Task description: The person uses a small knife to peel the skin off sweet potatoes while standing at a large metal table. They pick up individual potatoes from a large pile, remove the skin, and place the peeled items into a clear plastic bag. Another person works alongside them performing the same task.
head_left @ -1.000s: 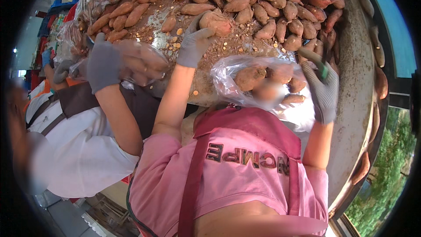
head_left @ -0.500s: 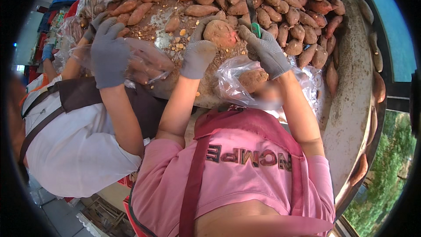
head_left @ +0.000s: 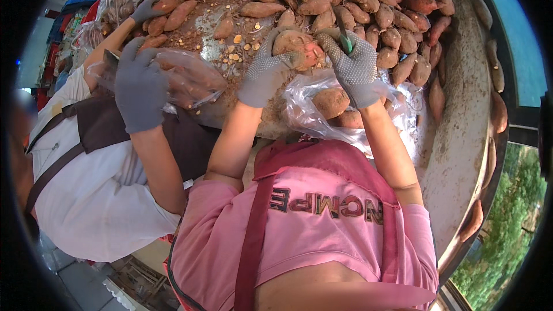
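My gloved left hand (head_left: 264,71) is wrapped round the left side of a big round sweet potato (head_left: 299,49), its thumb across the near side. Reddish patches and thin roots show on that sweet potato. In my gloved right hand (head_left: 353,69) is a knife with a green handle (head_left: 345,42), its dark blade pointing away from me. The right fingertips meet the sweet potato's right edge. Just below my hands lies a clear plastic bag (head_left: 300,101), opened out, with a few sweet potatoes (head_left: 331,102) in it.
A large heap of sweet potatoes (head_left: 397,14) covers the far side of the soil-strewn table (head_left: 207,29). Small cut slices (head_left: 233,56) lie left of my hands. A co-worker's gloved hand (head_left: 141,89) is close on the left, beside a filled plastic bag (head_left: 193,78). A raised ledge (head_left: 461,138) runs along the right.
The sweet potato has turned in my hands, showing more of its reddish side. My right hand and the knife have shifted slightly right. The co-worker's farther hand has reached toward the heap.
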Demonstrator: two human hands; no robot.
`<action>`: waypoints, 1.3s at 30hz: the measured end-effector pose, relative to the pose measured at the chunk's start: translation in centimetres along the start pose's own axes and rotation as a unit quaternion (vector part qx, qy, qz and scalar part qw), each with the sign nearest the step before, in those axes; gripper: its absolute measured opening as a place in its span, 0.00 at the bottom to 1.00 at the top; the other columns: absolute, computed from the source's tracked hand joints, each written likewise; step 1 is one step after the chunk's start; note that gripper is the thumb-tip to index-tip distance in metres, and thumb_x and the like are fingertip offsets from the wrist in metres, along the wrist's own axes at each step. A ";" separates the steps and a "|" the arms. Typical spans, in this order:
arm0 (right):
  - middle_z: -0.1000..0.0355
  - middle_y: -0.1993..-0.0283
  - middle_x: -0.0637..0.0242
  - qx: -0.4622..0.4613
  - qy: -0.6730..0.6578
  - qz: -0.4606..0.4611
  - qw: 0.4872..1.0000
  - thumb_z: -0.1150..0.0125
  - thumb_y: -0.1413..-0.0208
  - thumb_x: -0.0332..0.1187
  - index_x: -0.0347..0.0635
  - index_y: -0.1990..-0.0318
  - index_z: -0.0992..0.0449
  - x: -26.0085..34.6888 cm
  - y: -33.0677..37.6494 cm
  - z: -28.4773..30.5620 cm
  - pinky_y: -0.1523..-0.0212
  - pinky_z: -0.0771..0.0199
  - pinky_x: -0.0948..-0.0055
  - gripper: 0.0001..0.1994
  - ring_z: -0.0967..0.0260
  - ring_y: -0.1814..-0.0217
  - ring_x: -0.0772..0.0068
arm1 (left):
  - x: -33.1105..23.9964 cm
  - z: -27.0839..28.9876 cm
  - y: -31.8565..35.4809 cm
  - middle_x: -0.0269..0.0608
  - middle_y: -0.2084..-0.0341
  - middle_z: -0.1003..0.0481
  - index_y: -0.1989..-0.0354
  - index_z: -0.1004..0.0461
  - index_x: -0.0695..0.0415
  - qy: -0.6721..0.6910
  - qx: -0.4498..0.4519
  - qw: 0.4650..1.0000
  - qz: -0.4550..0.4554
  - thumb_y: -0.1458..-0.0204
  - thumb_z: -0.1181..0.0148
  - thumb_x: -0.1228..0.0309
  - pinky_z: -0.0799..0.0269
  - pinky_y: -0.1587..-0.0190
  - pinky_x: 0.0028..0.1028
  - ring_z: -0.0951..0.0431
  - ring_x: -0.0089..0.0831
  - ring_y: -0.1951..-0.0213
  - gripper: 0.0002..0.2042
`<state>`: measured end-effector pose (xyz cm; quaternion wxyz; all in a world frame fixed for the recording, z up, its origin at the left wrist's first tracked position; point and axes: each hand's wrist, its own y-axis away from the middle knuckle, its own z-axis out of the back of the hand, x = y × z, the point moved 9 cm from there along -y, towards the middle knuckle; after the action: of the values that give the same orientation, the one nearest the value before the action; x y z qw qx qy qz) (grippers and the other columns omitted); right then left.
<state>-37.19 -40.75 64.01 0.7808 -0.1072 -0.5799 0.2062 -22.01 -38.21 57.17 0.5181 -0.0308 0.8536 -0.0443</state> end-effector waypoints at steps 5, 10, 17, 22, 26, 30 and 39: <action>0.24 0.70 0.66 0.020 -0.107 -0.190 0.976 0.45 0.44 0.38 0.39 0.61 0.22 -4.6 0.4 0.6 0.78 0.39 0.79 0.13 0.40 0.80 0.79 | -2.0 -1.1 0.4 0.36 0.58 0.30 0.52 0.38 0.57 -0.119 0.006 0.990 -0.080 0.68 0.25 0.70 0.31 0.52 0.26 0.29 0.25 0.55 0.33; 0.25 0.61 0.67 0.097 -0.193 -0.144 0.966 0.42 0.47 0.38 0.42 0.48 0.28 -1.7 0.5 -0.8 0.67 0.33 0.79 0.19 0.35 0.70 0.81 | -3.5 -1.7 0.4 0.37 0.59 0.31 0.52 0.38 0.58 -0.139 0.018 0.982 -0.127 0.73 0.23 0.70 0.32 0.50 0.26 0.29 0.25 0.55 0.36; 0.26 0.65 0.72 0.190 -0.103 -0.186 0.958 0.39 0.49 0.37 0.37 0.47 0.30 -0.4 1.2 -1.9 0.60 0.33 0.80 0.22 0.35 0.63 0.82 | -3.4 -2.6 0.8 0.37 0.58 0.31 0.51 0.39 0.60 -0.072 0.019 0.995 -0.067 0.74 0.24 0.71 0.35 0.48 0.26 0.31 0.26 0.53 0.38; 0.30 0.69 0.73 0.093 -0.323 -0.247 0.909 0.40 0.49 0.41 0.37 0.50 0.28 -1.3 2.1 -2.2 0.69 0.38 0.84 0.22 0.39 0.69 0.85 | -5.2 -2.4 1.5 0.41 0.53 0.34 0.48 0.40 0.61 -0.240 -0.018 0.953 -0.183 0.72 0.24 0.69 0.36 0.47 0.28 0.33 0.31 0.49 0.39; 0.29 0.69 0.72 0.121 -0.298 -0.282 0.904 0.40 0.49 0.42 0.37 0.50 0.28 -2.7 1.2 -2.8 0.72 0.38 0.82 0.22 0.37 0.71 0.83 | -8.0 -5.1 2.5 0.46 0.51 0.34 0.48 0.38 0.61 -0.472 -0.016 0.831 -0.293 0.71 0.24 0.68 0.35 0.47 0.31 0.32 0.37 0.49 0.38; 0.25 0.67 0.66 0.140 -0.111 -0.152 0.972 0.39 0.50 0.39 0.36 0.57 0.24 -1.2 0.5 -2.2 0.70 0.31 0.79 0.18 0.31 0.70 0.79 | -7.3 -4.8 2.3 0.47 0.54 0.32 0.49 0.37 0.62 -0.475 -0.035 0.840 -0.259 0.72 0.24 0.66 0.34 0.48 0.31 0.30 0.38 0.52 0.38; 0.29 0.76 0.54 0.048 0.023 -0.009 0.999 0.40 0.50 0.34 0.35 0.67 0.26 0.7 -0.1 -1.8 0.73 0.33 0.68 0.10 0.31 0.76 0.62 | -4.4 -2.4 2.0 0.47 0.60 0.28 0.52 0.35 0.64 -0.464 -0.059 0.874 -0.133 0.73 0.24 0.63 0.30 0.54 0.31 0.26 0.37 0.58 0.36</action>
<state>-35.32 -40.44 64.10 0.7999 -0.0689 -0.5525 0.2240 -22.09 -35.66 61.94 0.8408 -0.1919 0.5044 -0.0431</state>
